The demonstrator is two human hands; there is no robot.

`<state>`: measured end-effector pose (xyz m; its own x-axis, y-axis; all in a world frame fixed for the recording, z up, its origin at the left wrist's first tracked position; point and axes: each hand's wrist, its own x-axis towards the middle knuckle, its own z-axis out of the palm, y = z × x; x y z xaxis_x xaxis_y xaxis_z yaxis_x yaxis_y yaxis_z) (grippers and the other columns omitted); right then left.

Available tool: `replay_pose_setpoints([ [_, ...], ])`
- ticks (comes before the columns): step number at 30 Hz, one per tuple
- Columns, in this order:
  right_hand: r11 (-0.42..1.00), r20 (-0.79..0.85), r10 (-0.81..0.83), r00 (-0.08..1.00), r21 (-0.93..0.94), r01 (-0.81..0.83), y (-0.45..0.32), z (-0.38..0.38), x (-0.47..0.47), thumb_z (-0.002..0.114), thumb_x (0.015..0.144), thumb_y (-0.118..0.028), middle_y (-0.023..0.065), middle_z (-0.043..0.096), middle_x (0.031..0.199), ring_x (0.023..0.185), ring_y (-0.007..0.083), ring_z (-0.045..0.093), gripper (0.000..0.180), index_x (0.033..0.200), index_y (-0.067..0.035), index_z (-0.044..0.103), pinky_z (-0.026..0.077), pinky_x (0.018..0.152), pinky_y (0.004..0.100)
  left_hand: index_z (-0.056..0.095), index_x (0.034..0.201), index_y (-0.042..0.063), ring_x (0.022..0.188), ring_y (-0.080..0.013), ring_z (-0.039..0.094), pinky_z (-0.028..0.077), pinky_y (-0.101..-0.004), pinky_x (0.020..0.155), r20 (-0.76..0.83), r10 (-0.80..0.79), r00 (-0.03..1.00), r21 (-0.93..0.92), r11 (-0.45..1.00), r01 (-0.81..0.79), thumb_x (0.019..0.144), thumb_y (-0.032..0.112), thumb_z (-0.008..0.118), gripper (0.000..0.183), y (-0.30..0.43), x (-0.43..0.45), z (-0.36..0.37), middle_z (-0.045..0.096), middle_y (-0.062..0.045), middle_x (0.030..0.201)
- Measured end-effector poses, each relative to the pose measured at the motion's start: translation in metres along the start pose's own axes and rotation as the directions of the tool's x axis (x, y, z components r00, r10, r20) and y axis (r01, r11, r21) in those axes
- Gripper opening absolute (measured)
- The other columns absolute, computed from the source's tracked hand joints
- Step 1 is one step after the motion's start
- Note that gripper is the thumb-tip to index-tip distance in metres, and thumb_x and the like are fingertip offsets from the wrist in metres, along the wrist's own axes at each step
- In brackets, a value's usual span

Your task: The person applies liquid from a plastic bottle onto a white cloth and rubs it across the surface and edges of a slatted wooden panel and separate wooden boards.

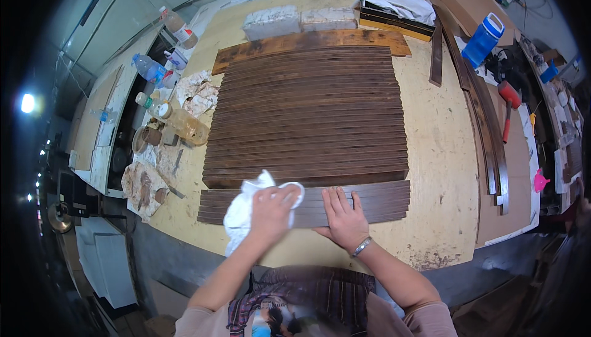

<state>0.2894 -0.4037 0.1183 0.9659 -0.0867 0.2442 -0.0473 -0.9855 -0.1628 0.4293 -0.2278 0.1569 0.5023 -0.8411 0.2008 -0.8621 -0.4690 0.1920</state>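
Note:
My left hand [272,212] grips a white cloth [238,219] and presses it on the left half of a row of dark brown wooden strips [388,203] lying side by side. My right hand [344,217], with a bracelet at its wrist, rests flat on the same strips, fingers spread, right of the cloth. Just beyond lies a large stack of dark wooden strips [307,115], its ends uneven. A stained brown board [314,39] lies along the stack's far edge.
Plastic bottles [187,124] and stained crumpled cloths [145,189] lie at the left. At the right are long dark strips [489,138], a red mallet [509,94] and a blue bottle [482,41]. White wrapped blocks [272,23] and a cloth-topped box [397,23] stand at the back.

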Motion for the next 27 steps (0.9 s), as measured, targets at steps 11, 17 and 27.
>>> replay_pose_setpoints([
  [11,1.0,0.012,0.0,1.0,-0.013,0.0,0.0,0.001,0.0,0.07,0.072,-0.067,0.0191,0.055,0.139,0.132,0.0309,0.052,0.104,0.144,0.003,0.045,0.037,0.108,0.058,0.073,0.11,0.017,0.102,-0.0229,0.057,0.04,-0.0408,0.087,0.034,-0.062,0.997,0.059,0.996,0.06,0.072,0.002,0.064,0.042,-0.011,0.008,-0.017,0.066,0.006,0.116],
  [17,1.0,0.007,-0.024,1.0,-0.017,0.024,-0.003,0.0,0.004,0.07,0.074,-0.066,0.019,0.055,0.139,0.132,0.0311,0.052,0.102,0.145,0.003,0.045,0.037,0.108,0.0583,0.069,0.12,0.014,0.107,-0.0272,0.056,0.041,-0.0443,0.095,-0.058,0.014,0.998,0.031,0.999,-0.013,0.073,0.005,0.061,0.049,0.025,0.01,0.006,0.064,0.001,0.128],
  [27,0.999,-0.008,-0.021,1.0,0.034,0.021,-0.01,0.001,0.007,0.071,0.073,-0.066,0.0189,0.056,0.139,0.131,0.031,0.052,0.102,0.144,0.003,0.046,0.035,0.108,0.0574,0.074,0.108,0.004,0.097,-0.035,0.063,0.05,-0.0413,0.087,-0.201,-0.734,0.649,-0.056,0.67,0.741,0.089,0.006,0.056,0.026,-0.225,-0.167,-0.049,0.071,-0.015,0.109],
])
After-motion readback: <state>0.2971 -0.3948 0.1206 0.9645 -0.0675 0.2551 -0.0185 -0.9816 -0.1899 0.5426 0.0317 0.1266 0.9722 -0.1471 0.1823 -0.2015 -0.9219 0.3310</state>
